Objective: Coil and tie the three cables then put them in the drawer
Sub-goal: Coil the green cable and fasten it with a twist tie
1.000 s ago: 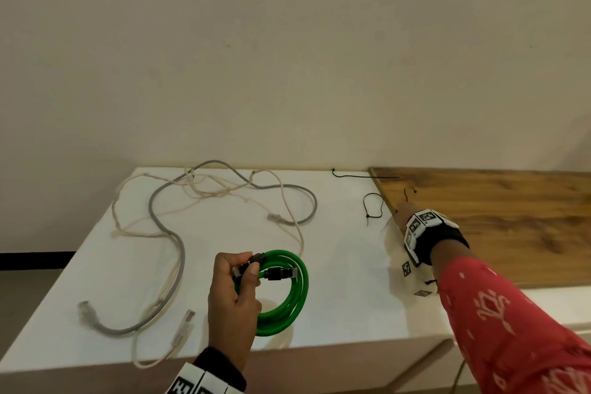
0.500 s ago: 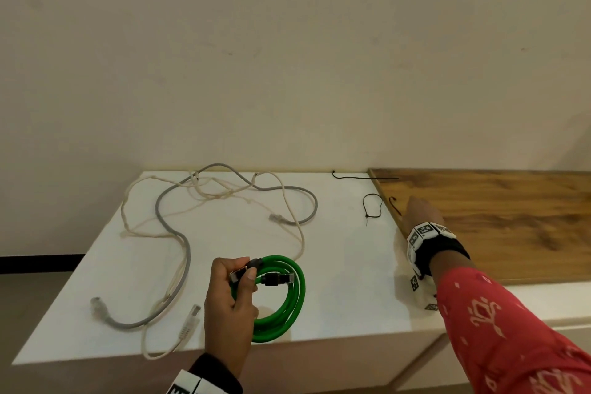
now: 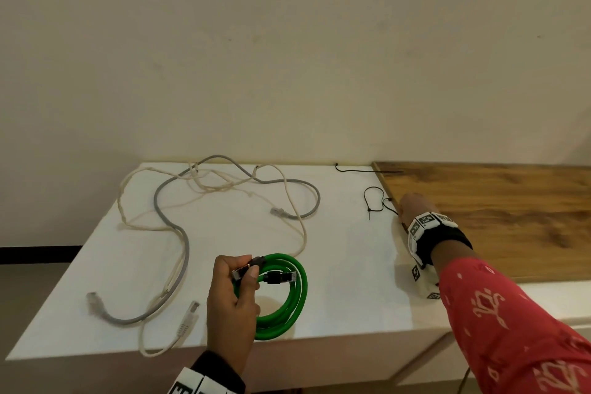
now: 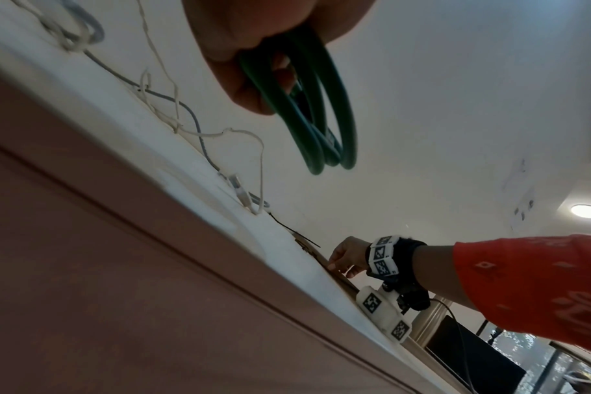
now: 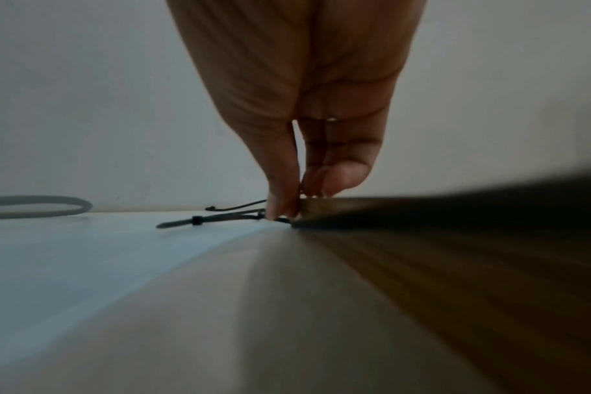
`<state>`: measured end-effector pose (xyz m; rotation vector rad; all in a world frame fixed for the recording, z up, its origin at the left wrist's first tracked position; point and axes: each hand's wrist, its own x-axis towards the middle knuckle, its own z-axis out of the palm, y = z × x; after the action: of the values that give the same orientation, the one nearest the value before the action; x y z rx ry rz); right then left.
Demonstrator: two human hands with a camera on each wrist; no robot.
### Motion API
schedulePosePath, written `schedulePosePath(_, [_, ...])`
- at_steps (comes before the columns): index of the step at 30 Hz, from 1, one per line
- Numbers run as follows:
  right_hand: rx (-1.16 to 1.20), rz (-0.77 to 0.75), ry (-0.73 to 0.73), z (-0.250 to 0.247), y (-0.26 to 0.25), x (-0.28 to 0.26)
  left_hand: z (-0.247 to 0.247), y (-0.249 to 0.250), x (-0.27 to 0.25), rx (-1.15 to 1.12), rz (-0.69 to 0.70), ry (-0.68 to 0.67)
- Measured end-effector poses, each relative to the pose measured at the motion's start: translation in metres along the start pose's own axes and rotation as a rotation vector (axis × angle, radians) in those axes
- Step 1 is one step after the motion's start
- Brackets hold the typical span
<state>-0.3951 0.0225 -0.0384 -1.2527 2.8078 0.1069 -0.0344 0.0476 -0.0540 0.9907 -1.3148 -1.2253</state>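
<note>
My left hand [image 3: 236, 291] grips the coiled green cable [image 3: 287, 297] at its two plug ends, just above the white tabletop [image 3: 345, 265]; the left wrist view shows the coil [image 4: 321, 128] hanging from my fingers [image 4: 253, 53]. A loose grey cable [image 3: 172, 224] and a cream cable [image 3: 294, 211] sprawl tangled over the table's left and back. My right hand [image 3: 412, 208] reaches to the wooden board's left edge. Its thumb and fingertips [image 5: 284, 208] pinch a black zip tie [image 5: 280, 220] lying there.
A looped black zip tie [image 3: 372, 201] lies just left of my right hand, and a straight one [image 3: 367, 170] near the wall. The wooden board [image 3: 495, 208] covers the right side. A brownish cabinet front [image 4: 118, 266] runs below the tabletop.
My right hand has come down to the board's edge and its fingertips have closed on the zip tie. The left hand keeps holding the green coil in about the same place.
</note>
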Motion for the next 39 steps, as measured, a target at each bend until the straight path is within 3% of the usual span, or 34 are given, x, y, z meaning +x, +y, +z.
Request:
schedulePosePath(4, [-0.097, -0.041, -0.037, 0.004, 0.004, -0.015, -0.002, 0.007, -0.004, -0.004, 0.004, 0.004])
schedulePosePath(9, [-0.032, -0.058, 0.034, 0.005, 0.008, -0.022, -0.006, 0.011, -0.009, -0.003, 0.004, 0.000])
schedulePosePath(11, [-0.016, -0.081, -0.024, 0.007, 0.007, -0.020, -0.005, 0.010, -0.009, -0.003, 0.005, 0.006])
schedulePosePath(18, [-0.041, -0.002, -0.112, 0.010, 0.003, -0.009, -0.002, 0.003, -0.004, 0.017, -0.029, 0.012])
schedulePosePath(32, [-0.104, -0.017, -0.108, 0.007, -0.003, -0.022, -0.003, -0.003, -0.005, 0.018, -0.019, 0.010])
schedulePosePath(35, [0.081, -0.035, -0.039, -0.009, -0.009, -0.039, -0.003, -0.002, -0.006, 0.009, -0.027, 0.020])
schedulePosePath(39, [0.647, -0.139, 0.022, -0.036, -0.015, -0.087, -0.003, 0.012, -0.010, 0.004, -0.002, 0.026])
